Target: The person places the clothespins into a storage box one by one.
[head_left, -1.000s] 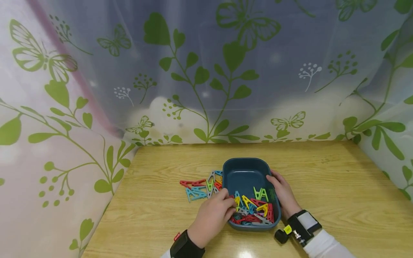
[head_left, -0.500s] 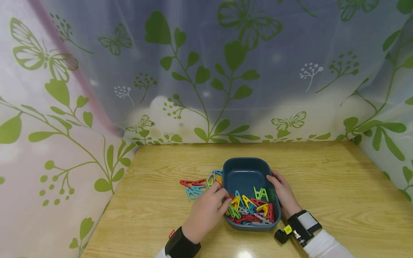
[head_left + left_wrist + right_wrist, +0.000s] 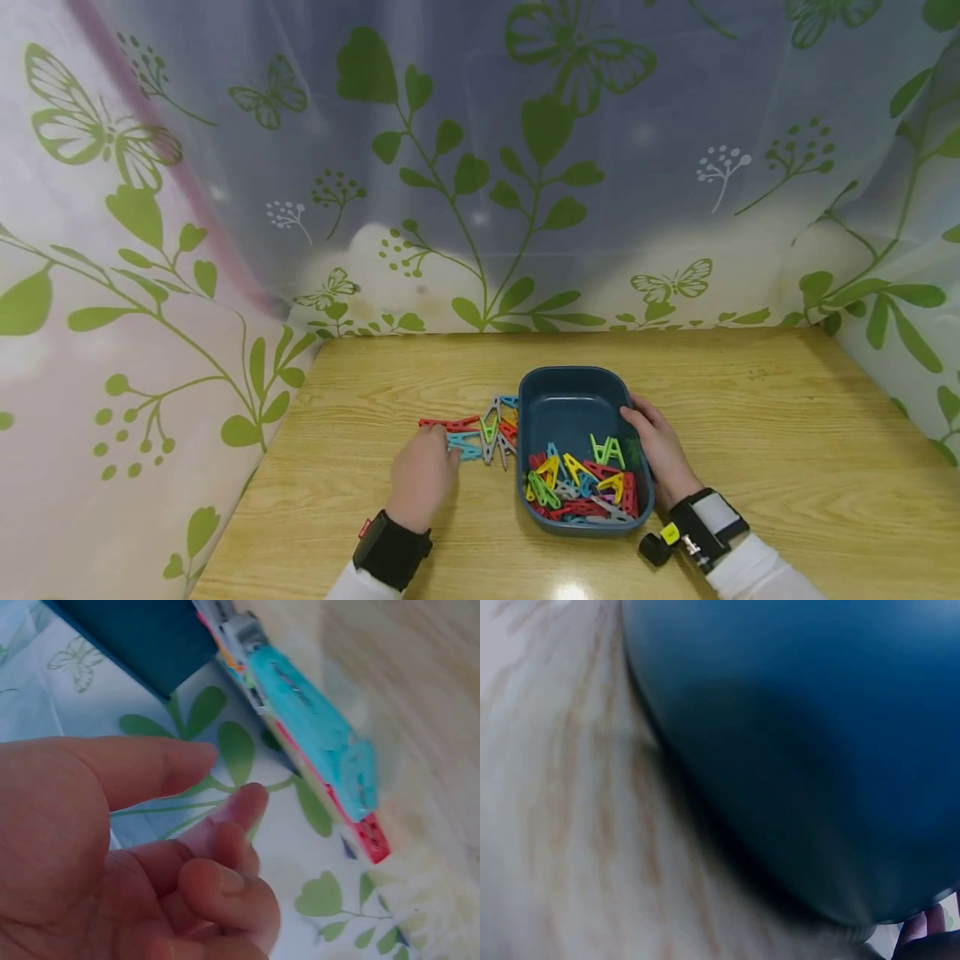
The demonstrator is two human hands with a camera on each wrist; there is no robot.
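A dark blue plastic box (image 3: pixel 573 404) stands on the wooden table, with a pile of colourful clothespins (image 3: pixel 581 487) at its near end. My right hand (image 3: pixel 663 450) holds its right side, thumb at the rim; the right wrist view shows the box's outer wall (image 3: pixel 795 750) close up. Left of the box, my left hand (image 3: pixel 425 477) is beside light blue clothespins (image 3: pixel 465 444) and a red clothespin (image 3: pixel 450 424). In the left wrist view the thumb and fingers are apart with nothing between them, and the light blue clothespin (image 3: pixel 307 720) lies beyond the fingertips.
Grey, green and red clothespins (image 3: pixel 489 431) lie against the box's left wall. A leaf-patterned curtain (image 3: pixel 480 208) hangs behind the table (image 3: pixel 750 417) and along both sides.
My left hand has left the clothespins inside the box and moved left to those on the table. A green clothespin now shows in the pile. The right hand and box stay put.
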